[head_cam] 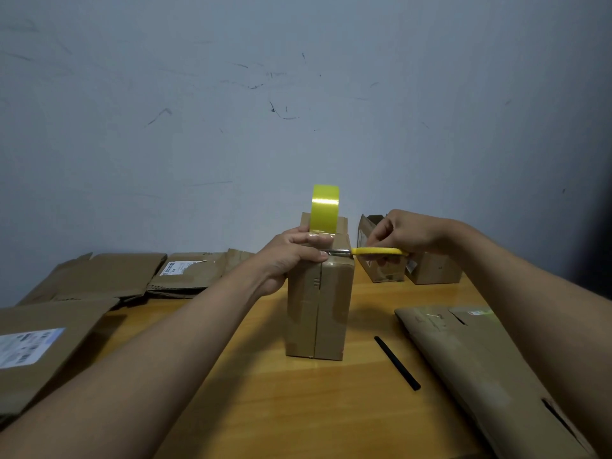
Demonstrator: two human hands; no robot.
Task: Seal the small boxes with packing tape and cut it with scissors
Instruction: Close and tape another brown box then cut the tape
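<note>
Cardboard box [319,306] upright; scissors [367,251] at top edge beside tape roll [325,208].

Scissors [361,251] at taped box [319,303]

Bare table [251,385] between flattened cartons [43,346]

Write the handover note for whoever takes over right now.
Left hand: grips the box top, fingers pressing the tape strip down.
Right hand: holds the scissors, blades at the tape by the box's top edge.
Tape roll: upright on top of the box, strip uncut.
Done: tape runs down the front seam.
Left: snip the tape, smooth the end. Open boxes wait behind on the right, flattened cardboard lies on the left.
</note>
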